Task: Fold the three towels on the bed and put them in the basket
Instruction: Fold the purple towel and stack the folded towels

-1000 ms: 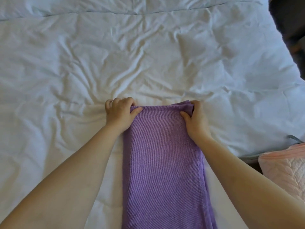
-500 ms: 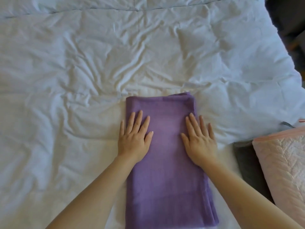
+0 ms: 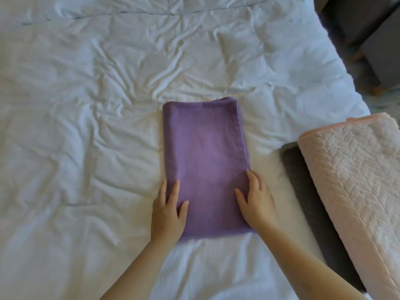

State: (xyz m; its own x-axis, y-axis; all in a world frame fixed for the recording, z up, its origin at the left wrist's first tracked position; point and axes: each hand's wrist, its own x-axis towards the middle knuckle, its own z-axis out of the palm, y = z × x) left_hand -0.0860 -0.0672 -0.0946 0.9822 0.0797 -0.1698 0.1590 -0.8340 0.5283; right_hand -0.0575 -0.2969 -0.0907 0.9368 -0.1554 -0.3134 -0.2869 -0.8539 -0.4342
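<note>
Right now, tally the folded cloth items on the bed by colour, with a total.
Purple: 1, the purple towel, both hands flat on its near end
Dark grey: 1, the grey towel, partly under the pink one
Pink: 1, the pink quilted towel
Total: 3

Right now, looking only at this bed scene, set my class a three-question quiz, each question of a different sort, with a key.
1. True or false: the purple towel lies crumpled in a heap.
2. Which lies directly beside the pink quilted item? A) a dark grey towel B) a basket C) a pillow
3. Fill in: the left hand and right hand rest flat on the towel's ____ end.

Key: 1 false; 2 A; 3 near
</note>
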